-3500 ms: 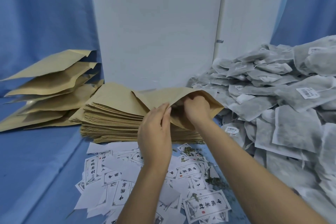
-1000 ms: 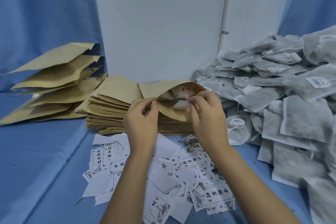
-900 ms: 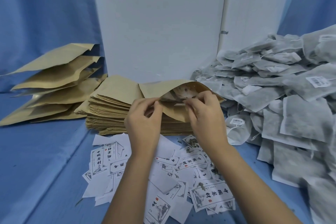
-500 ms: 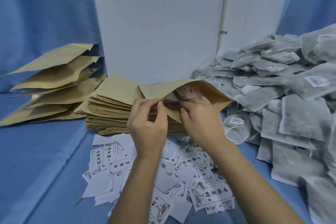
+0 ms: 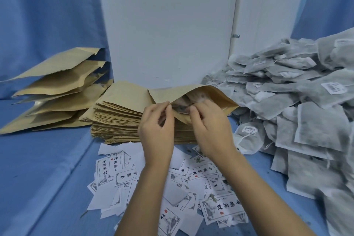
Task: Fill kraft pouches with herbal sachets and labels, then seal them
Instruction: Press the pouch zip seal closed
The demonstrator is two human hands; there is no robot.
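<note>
A white panel (image 5: pixel 168 25) stands at 12 o'clock, a second white panel (image 5: pixel 268 15) beside it at 1 o'clock, with a small metal clip (image 5: pixel 236 36) on their seam. Blue drapes (image 5: pixel 47 15) hang at 10 and 2 o'clock. Blue cloth covers the worktop (image 5: pixel 38 168). The light is soft and even.

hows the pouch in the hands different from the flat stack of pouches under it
The held pouch gapes open at its mouth, contents showing inside; the stack lies flat, its pouches closed. The held pouch is single, pinched at its mouth edges by the left hand and right hand; the stack is many pouches layered on the blue surface. Both are tan kraft paper.
</note>
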